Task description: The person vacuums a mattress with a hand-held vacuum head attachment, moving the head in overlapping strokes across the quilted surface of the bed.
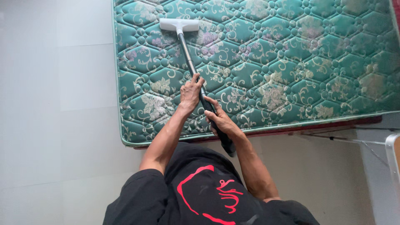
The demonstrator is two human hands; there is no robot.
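Both hands gripped long dark metal wand (196, 77): left hand (190, 93) higher, right hand (220, 121) lower. Flat white nozzle head (179, 25) sat upper left on green quilted floral mattress (291, 62); looked like most of it was still uncovered.

Illumination is bright, soft and even, consistent with diffuse daylight. The pale floor (54, 104) on the left side of the frame is close to overexposed, with tile joints barely visible. The quilted green mattress (291, 62) shows mild washed-out patches toward the upper right. Shadows are weak: a narrow dark band runs under the mattress edge at lower centre. Focus is sharp across the centre; no motion blur is evident. The mattress edges bow slightly, indicating wide-angle distortion near the frame borders.
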